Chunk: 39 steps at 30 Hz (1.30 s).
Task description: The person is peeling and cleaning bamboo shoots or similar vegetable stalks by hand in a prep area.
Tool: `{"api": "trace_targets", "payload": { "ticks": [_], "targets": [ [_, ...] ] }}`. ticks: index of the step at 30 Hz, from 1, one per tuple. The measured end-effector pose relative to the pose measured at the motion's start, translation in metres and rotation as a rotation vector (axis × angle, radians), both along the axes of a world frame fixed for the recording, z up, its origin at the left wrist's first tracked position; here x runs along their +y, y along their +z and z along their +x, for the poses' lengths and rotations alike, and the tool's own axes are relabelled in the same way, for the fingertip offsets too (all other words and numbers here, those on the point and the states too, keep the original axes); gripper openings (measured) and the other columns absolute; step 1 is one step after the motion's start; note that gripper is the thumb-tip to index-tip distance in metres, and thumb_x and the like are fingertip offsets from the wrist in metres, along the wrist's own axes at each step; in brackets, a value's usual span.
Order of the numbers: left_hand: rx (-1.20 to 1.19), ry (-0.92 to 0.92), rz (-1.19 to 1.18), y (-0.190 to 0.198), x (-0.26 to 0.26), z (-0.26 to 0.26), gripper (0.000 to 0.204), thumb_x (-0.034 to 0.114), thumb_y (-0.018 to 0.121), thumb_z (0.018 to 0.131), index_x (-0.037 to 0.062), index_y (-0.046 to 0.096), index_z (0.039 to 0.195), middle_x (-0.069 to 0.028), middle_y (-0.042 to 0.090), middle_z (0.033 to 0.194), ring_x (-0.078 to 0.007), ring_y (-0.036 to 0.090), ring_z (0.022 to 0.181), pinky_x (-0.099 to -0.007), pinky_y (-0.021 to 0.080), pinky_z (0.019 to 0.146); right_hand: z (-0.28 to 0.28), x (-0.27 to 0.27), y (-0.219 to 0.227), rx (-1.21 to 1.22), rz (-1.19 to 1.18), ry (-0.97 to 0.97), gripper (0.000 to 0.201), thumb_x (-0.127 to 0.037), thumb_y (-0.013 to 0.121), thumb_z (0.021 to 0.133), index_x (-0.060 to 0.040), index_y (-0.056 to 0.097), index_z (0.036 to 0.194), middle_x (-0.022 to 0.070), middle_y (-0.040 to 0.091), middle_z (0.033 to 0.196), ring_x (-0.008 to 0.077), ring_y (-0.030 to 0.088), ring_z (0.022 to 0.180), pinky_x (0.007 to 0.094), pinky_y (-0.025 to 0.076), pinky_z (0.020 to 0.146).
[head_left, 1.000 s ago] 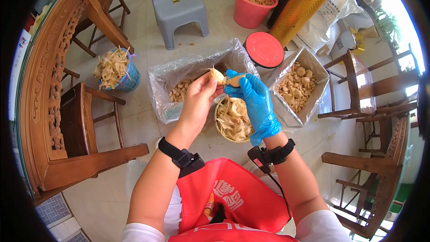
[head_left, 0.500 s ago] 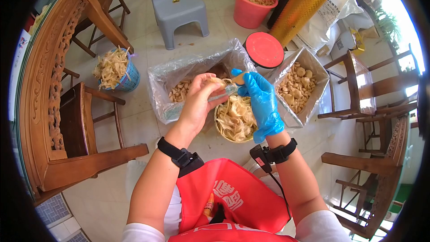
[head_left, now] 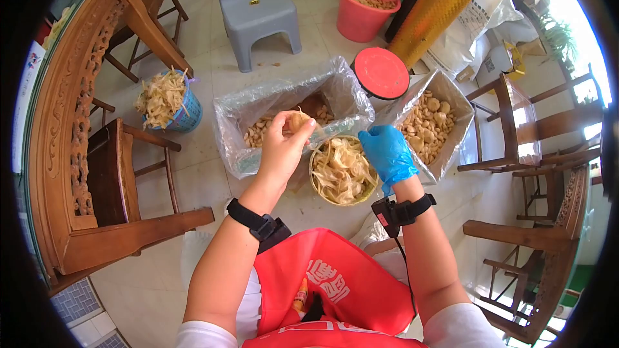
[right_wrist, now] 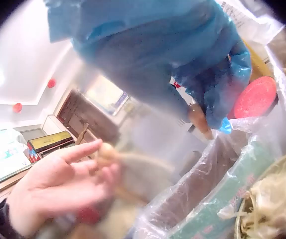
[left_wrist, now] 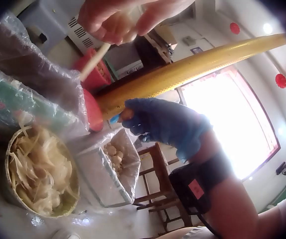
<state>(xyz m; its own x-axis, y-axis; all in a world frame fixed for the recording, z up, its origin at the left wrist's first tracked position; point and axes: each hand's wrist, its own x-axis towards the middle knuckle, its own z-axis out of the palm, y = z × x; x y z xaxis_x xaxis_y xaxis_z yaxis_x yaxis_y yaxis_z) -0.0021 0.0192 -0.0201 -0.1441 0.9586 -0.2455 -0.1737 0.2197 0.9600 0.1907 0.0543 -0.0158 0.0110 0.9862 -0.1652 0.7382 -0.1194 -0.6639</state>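
In the head view, the bare left hand (head_left: 280,154) pinches a pale bulb (head_left: 298,120) above the near edge of the plastic-lined box (head_left: 225,122). The left wrist view shows a thin pale stem hanging from that bulb (left_wrist: 119,25). The blue-gloved right hand (head_left: 390,154) is curled round a brown, wooden-looking handle (right_wrist: 199,121); any blade is hidden. Below and between the hands stands a round basket (head_left: 314,183) filled with pale peelings (head_left: 345,171). The two hands are apart.
A second lined box (head_left: 412,171) holds pale pieces (head_left: 429,125) at the right. Beyond stand a red round lid (head_left: 382,72), a pink bucket (head_left: 358,22) and a grey stool (head_left: 261,16). A blue basket (head_left: 187,116) of peelings is at the left, near wooden chairs (head_left: 119,174).
The hands have separated: the right has moved right and down, away from the bulb. The left, still pinching the bulb, has shifted slightly left. More of the peelings basket shows.
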Motion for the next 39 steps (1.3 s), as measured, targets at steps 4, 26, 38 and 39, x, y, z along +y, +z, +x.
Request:
{"api": "trace_targets", "payload": {
  "ticks": [4, 26, 38, 39],
  "targets": [
    [0.052, 0.019, 0.003, 0.004, 0.0, -0.003, 0.03, 0.024, 0.066, 0.087, 0.0043, 0.056, 0.107, -0.0032, 0.058, 0.095, -0.008, 0.055, 0.082, -0.0233, 0.046, 0.074, 0.001, 0.006, -0.002, -0.099, 0.025, 0.026, 0.031, -0.026, 0.058, 0.083, 0.0034, 0.065, 0.086, 0.0259, 0.062, 0.08, 0.0399, 0.061, 0.076, 0.0442, 0.049, 0.071],
    [0.249, -0.192, 0.136, -0.007, -0.011, 0.004, 0.035, -0.004, 0.064, 0.081, -0.0048, 0.055, 0.114, -0.0093, 0.065, 0.099, -0.0127, 0.063, 0.088, -0.0255, 0.052, 0.078, -0.03, -0.002, 0.009, 0.482, -0.089, 0.261, 0.027, -0.014, 0.066, 0.082, 0.0043, 0.064, 0.101, 0.0144, 0.068, 0.087, 0.015, 0.061, 0.077, 0.0308, 0.05, 0.072],
    [0.629, -0.067, 0.258, -0.005, -0.018, 0.016, 0.034, -0.001, 0.059, 0.083, 0.0007, 0.051, 0.117, -0.0155, 0.066, 0.091, -0.0236, 0.066, 0.078, -0.0316, 0.051, 0.068, -0.049, -0.022, 0.004, 0.459, 0.111, 0.112, 0.015, -0.008, 0.059, 0.084, 0.003, 0.063, 0.093, 0.0168, 0.061, 0.071, 0.0194, 0.056, 0.061, 0.0324, 0.047, 0.06],
    [0.634, -0.065, 0.275, -0.005, -0.017, 0.016, 0.033, -0.001, 0.058, 0.084, 0.0005, 0.051, 0.116, -0.015, 0.066, 0.091, -0.0225, 0.066, 0.078, -0.0312, 0.051, 0.069, -0.05, -0.023, 0.006, 0.451, 0.111, 0.091, 0.014, -0.008, 0.059, 0.084, 0.0027, 0.063, 0.093, 0.0154, 0.06, 0.069, 0.0172, 0.054, 0.058, 0.0317, 0.046, 0.058]
  ]
}}
